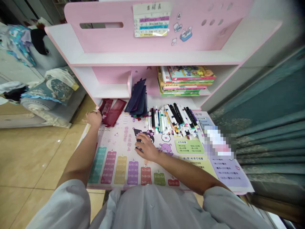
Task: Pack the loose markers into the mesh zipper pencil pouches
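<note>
At the desk's left edge is my left hand, its fingers apart and nothing visible in them. Right beside it lie dark red, see-through pouches; whether the hand touches them I cannot tell. My right hand rests over the cartoon figure on the printed desk mat, fingers spread and slightly bent, holding nothing. Beyond it a fanned stack of dark blue pouches leans against the shelf. To the right of that stack lies a loose heap of markers, white and black with coloured ends.
A pink and white shelf unit rises at the back of the desk, with stacked books inside. A blurred patch covers something on the right of the mat. Teal curtains hang at right; a sofa with clothes stands left.
</note>
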Demonstrator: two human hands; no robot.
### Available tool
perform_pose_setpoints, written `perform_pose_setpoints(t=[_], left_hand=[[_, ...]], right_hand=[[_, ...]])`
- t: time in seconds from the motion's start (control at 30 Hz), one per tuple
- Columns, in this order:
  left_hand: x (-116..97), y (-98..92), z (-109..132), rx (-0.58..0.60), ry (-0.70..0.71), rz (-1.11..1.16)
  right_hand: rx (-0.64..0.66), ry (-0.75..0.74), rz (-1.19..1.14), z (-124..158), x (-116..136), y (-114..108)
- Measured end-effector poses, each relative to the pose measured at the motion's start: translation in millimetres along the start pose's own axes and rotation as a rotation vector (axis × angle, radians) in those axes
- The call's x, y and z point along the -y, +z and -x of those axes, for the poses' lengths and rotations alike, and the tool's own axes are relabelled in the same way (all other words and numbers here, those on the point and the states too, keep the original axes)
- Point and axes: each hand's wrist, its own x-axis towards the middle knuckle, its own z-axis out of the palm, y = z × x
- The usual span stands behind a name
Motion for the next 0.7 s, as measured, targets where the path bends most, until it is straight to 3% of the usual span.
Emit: perform_pose_setpoints(t=[0.17,0.33,0.43,0.53,0.63,0.7], left_hand=[[-16,6.1,-10,-0.066,-0.111,-0.011],[-14,6.3,-22,-0.052,-0.149,-0.019],[-13,3.7,-15,-0.091,-0.133,-0.022],[-21,0.9,9,-0.214,0.097,-0.009],[-32,1.9,37,-0.133,0.371,-0.079],[-37,4.7,52,-0.061,0.475,-0.14]], right_hand=[[-0.057,-0.044,0.011,1,-5,6],[-0.095,-0.07,0.021,2,-6,7],[-0.065,-0.05,0.018,2,-6,7],[-0.056,-0.051,0.008,2,-5,7],[-0.072,-0.06,0.002,2,-5,6],[-0.068,-0.059,0.0,1,-5,5]])
